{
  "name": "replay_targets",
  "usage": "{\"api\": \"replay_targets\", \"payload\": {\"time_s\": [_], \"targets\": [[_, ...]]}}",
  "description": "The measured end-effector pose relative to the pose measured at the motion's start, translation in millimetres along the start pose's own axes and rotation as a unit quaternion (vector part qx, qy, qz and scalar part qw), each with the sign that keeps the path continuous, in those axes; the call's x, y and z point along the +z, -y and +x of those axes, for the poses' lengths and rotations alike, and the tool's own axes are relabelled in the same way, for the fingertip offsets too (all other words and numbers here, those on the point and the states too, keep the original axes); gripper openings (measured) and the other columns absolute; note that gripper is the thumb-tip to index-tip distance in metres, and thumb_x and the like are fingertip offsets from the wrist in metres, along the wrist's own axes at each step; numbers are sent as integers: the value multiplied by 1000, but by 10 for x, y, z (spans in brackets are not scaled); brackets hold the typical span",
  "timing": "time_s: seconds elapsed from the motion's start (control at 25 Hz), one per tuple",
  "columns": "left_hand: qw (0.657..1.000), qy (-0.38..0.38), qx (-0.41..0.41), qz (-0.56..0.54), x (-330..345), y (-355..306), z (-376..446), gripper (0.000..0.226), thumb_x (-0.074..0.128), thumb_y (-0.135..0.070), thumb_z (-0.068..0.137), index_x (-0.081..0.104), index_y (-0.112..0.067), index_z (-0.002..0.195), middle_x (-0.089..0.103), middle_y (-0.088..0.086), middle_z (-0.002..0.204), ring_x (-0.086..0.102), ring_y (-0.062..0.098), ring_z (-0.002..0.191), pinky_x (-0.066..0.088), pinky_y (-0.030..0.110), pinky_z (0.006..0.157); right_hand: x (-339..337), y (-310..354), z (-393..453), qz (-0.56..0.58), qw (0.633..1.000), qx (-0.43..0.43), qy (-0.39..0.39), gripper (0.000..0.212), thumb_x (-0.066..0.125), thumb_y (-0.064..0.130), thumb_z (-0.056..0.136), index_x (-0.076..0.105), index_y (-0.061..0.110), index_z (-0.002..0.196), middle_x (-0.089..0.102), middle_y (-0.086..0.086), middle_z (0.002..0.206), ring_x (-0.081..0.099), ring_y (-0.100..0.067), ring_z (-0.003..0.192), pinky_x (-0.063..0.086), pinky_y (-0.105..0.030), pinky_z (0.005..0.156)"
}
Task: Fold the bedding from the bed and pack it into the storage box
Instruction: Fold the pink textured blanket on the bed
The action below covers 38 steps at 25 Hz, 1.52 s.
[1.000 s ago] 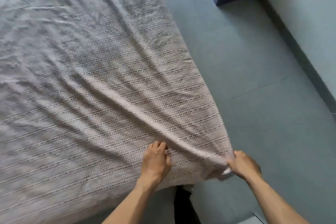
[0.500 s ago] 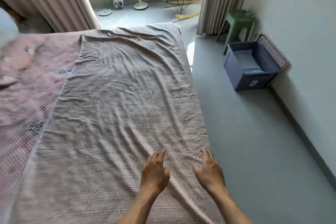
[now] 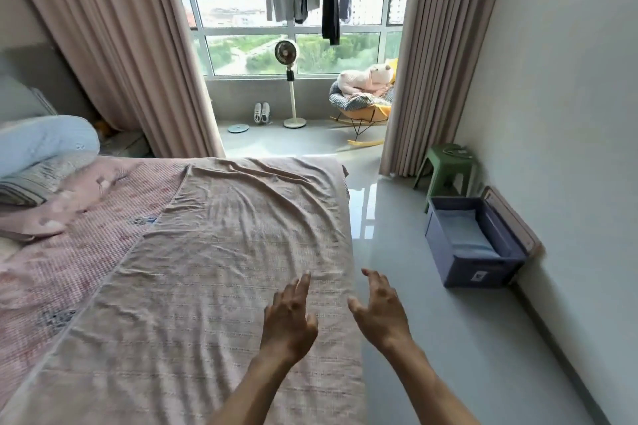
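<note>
- Bedding (image 3: pixel 221 269), seen from the head camera: a thin beige woven blanket lies spread over the right side of the bed (image 3: pixel 51 272), running from the near end to the far end by the window.
- Its surface is crumpled with soft creases, and faint dark stitched lines run across its width. Its left edge cuts a long diagonal over a pink checked sheet beneath; its right edge runs along the bed's side, above the grey floor.
- Laid out flat like this, the blanket looks ready to be folded rather than bundled; by my reading no fold has been made yet.
- Left hand (image 3: pixel 288 323) hovers over the blanket near its right edge, fingers apart and relaxed, gripping nothing. Whether it touches the cloth I cannot tell.
- Right hand (image 3: pixel 379 312) hangs just beside it, over the bed's edge and the floor, fingers spread and lightly bent, also holding nothing.
- Both hands sit close to the near right part of the blanket, probably because that edge is the nearest place to take hold for a fold.
- Storage box (image 3: pixel 473 245), dark blue, stands open on the floor against the right wall, well apart from the bed, its lid leaning back against the wall. A pale blue folded item already lies inside.
- A green stool (image 3: pixel 447 164) stands just beyond the box, next to the curtain.
</note>
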<state>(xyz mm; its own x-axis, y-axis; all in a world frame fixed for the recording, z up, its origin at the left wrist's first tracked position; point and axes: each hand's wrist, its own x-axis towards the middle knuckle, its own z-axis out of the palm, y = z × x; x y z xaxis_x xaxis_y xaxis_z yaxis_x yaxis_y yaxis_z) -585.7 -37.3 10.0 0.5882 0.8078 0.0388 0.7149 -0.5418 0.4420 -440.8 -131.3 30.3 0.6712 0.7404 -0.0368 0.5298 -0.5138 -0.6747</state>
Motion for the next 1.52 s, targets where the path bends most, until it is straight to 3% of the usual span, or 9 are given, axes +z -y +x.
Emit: {"api": "replay_targets", "payload": {"time_s": [0.12, 0.28, 0.56, 0.8, 1.08, 1.32, 1.52], "targets": [[999, -16, -44, -5, 297, -865, 556, 79, 50, -29, 89, 8, -32, 155, 25, -3, 158, 32, 20, 138, 33, 38, 109, -592, -542, 623, 9, 999, -31, 6, 60, 59, 31, 88, 38, 24, 144, 48, 3, 142, 49, -20, 125, 42, -34, 101], [997, 15, -73, -15, 705, -1889, 1096, 82, 51, -32, 88, 5, -35, 155, 19, -4, 160, 26, 20, 141, 29, 44, 113, -1171, -1314, 1249, 17, 998, -39, 42, 61, 58, 36, 89, 37, 23, 145, 46, 3, 144, 48, -20, 125, 42, -34, 102], [997, -14, -69, 7, 870, -2578, 2574, 83, 57, -30, 86, 11, -32, 155, 25, -3, 159, 31, 23, 140, 34, 45, 111, -1879, -1824, 2599, 42, 998, -53, 12, 61, 56, 35, 90, 34, 25, 145, 41, 5, 148, 46, -19, 127, 43, -35, 104], [989, -48, -136, -23, 1177, -2344, 3810, 81, 53, -31, 88, 8, -32, 155, 26, -1, 158, 30, 22, 140, 32, 43, 111, -1711, -1554, 4105, 8, 988, -123, 88, 63, 61, 34, 90, 34, 25, 146, 42, 5, 148, 45, -17, 131, 39, -34, 107], [980, -57, -178, -62, 1101, -2135, 6149, 80, 54, -29, 87, 11, -33, 155, 24, 0, 160, 28, 24, 142, 30, 47, 113, -1483, -1067, 6449, 16, 986, -118, 120, 62, 62, 29, 90, 37, 21, 145, 43, 2, 149, 46, -19, 132, 39, -32, 105], [969, -69, -222, -87, 1240, -1918, 8259, 78, 57, -29, 88, 16, -30, 155, 25, -1, 160, 27, 21, 144, 30, 43, 115, -1311, -820, 8740, 27, 983, -112, 146, 58, 61, 30, 91, 38, 23, 144, 44, 4, 147, 46, -18, 130, 38, -31, 103], [947, -71, -299, -89, 1377, -1601, 9911, 81, 56, -28, 88, 11, -29, 156, 23, 1, 161, 23, 20, 147, 27, 37, 117, -845, -525, 10740, -1, 963, -138, 233, 57, 62, 33, 87, 42, 27, 140, 50, 4, 142, 52, -19, 124, 45, -35, 101]]}}
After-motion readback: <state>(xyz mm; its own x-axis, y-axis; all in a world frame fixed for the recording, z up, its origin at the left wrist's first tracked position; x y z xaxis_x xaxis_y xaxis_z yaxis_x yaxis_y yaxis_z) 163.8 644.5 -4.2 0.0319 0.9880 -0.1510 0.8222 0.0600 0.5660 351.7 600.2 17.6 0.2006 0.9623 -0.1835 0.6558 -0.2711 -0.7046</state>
